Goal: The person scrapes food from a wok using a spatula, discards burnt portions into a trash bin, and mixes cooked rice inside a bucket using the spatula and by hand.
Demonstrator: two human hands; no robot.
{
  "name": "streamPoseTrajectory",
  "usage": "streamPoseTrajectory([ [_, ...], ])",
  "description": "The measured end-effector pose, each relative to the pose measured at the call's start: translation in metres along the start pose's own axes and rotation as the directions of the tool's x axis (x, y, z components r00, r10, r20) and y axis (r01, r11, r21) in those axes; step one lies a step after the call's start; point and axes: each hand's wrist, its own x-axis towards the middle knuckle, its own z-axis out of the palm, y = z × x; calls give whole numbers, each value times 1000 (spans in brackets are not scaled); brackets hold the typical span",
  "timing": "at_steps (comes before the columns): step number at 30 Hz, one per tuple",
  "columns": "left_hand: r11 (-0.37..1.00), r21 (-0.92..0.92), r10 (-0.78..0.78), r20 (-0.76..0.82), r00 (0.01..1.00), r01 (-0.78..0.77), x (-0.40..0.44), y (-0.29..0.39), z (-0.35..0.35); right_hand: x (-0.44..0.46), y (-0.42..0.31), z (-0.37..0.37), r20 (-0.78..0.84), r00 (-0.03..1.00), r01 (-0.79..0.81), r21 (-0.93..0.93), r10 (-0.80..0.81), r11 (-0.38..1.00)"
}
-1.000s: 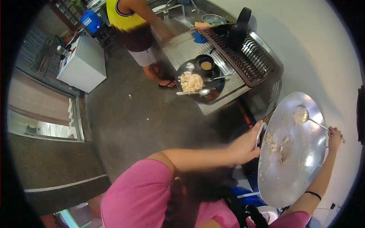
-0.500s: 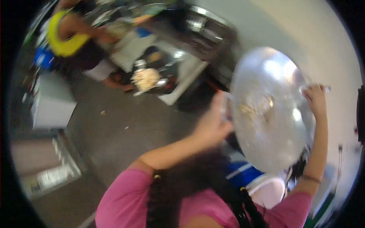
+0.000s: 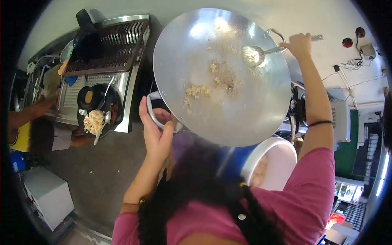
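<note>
A large metal wok (image 3: 245, 110) is tipped so that its inside faces me, with brown residue and bits of pale food (image 3: 197, 90) stuck to it. My left hand (image 3: 155, 132) is closed round the loop handle (image 3: 153, 107) on its left rim. On the other side, my right hand (image 3: 300, 45) grips the handle of a metal ladle (image 3: 253, 56), whose bowl lies against the inside of the wok. The fingers are also at the wok's right loop handle (image 3: 276, 33); I cannot tell whether they grip it too.
A white bucket (image 3: 292, 153) with pale contents stands below the wok. On the left are a steel sink counter (image 3: 128, 118), a brown dish rack (image 3: 134, 49) and a black pan (image 3: 115, 114) holding pale food and spoons. Another person's arm (image 3: 28, 112) reaches there. A white box (image 3: 47, 196) sits on the floor.
My view has swung right, so the sink counter and the other person now lie further left. The wok now shows its inside more fully, and the ladle bowl is plainly seen. Both hands keep their hold.
</note>
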Motion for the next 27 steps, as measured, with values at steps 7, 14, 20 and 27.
streamPoseTrajectory([
  [7,1000,8,4,19,1000,-5,0,-4,-3,29,-100,-31,217,953,124,358,-212,926],
  [14,999,22,26,14,1000,-27,0,-9,-3,-2,-140,-76,-458,857,472,510,-237,719],
  [20,1000,28,3,23,1000,-3,1,-9,-4,-43,-130,-147,-823,559,467,213,-100,858],
  [27,998,26,54,21,998,-54,0,-13,-6,-81,-92,-212,-729,671,387,187,-136,903],
])
